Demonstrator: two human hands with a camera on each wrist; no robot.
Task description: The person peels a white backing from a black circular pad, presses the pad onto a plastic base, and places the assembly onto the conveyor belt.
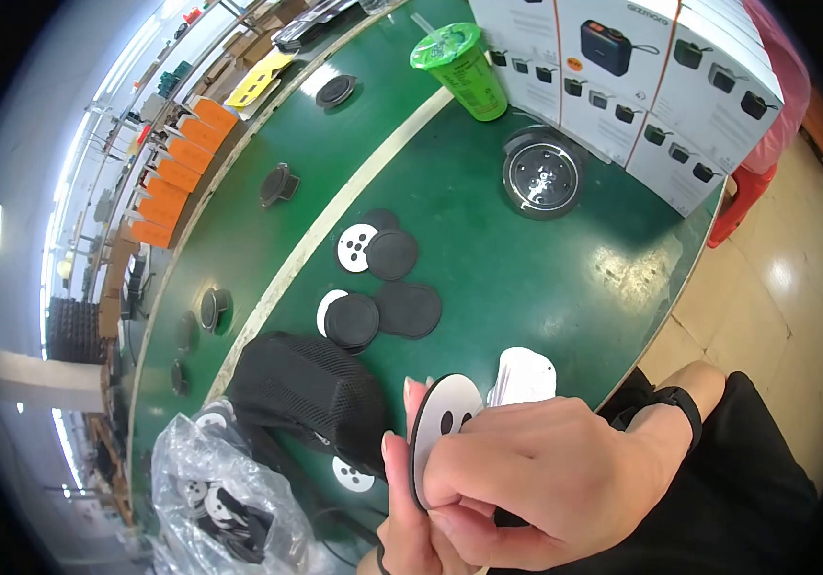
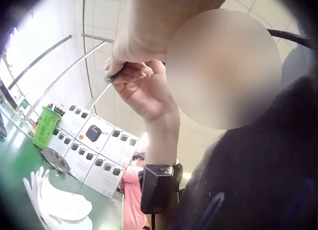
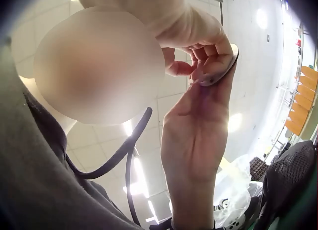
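Both hands meet at a flat disc (image 1: 448, 398) with a white face, dark holes and a black rim, tilted up on edge near the front of the table. My right hand (image 1: 546, 470), wearing a black wristband, pinches its near side with curled fingers and thumb. My left hand (image 1: 407, 527) holds it from behind and below, two fingertips showing past the rim. In the right wrist view, the disc (image 3: 226, 73) appears edge-on between both hands' fingers. White thin pieces (image 1: 524, 374) lie just beyond the right hand.
Black round pads (image 1: 392, 254) and holed white discs (image 1: 354, 474) lie on the green table (image 1: 488, 278). A black mesh case (image 1: 306, 393) and a clear plastic bag (image 1: 177, 460) of discs stand left. Farther back are a metal dish (image 1: 543, 175), green cup (image 1: 469, 81) and speaker boxes (image 1: 613, 96).
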